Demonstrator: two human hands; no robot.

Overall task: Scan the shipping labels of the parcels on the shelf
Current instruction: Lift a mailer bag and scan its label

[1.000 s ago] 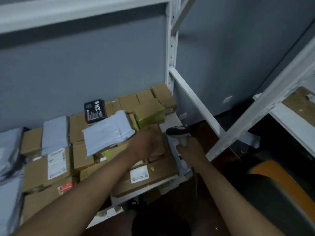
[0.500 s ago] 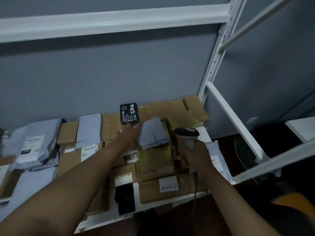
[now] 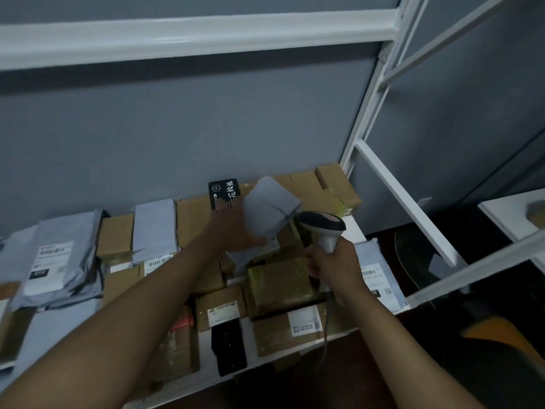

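Nearest, at the front edge of the white shelf (image 3: 358, 231), a brown box with a white label (image 3: 303, 321) lies beside a small black box (image 3: 229, 346). Just behind, the right hand (image 3: 337, 268) is wrapped around the handle of a barcode scanner (image 3: 323, 228), its dark head pointing left and away over the parcels. A labelled grey mailer (image 3: 376, 276) lies at the shelf's right end, beside that hand. Farther in, the left hand (image 3: 233, 230) holds a grey poly mailer (image 3: 271, 209) by its lower edge, tilted up above the cardboard boxes; the fingers are blurred, so exactly how they close cannot be told. A black printed box (image 3: 224, 194) stands just beyond, near the wall.
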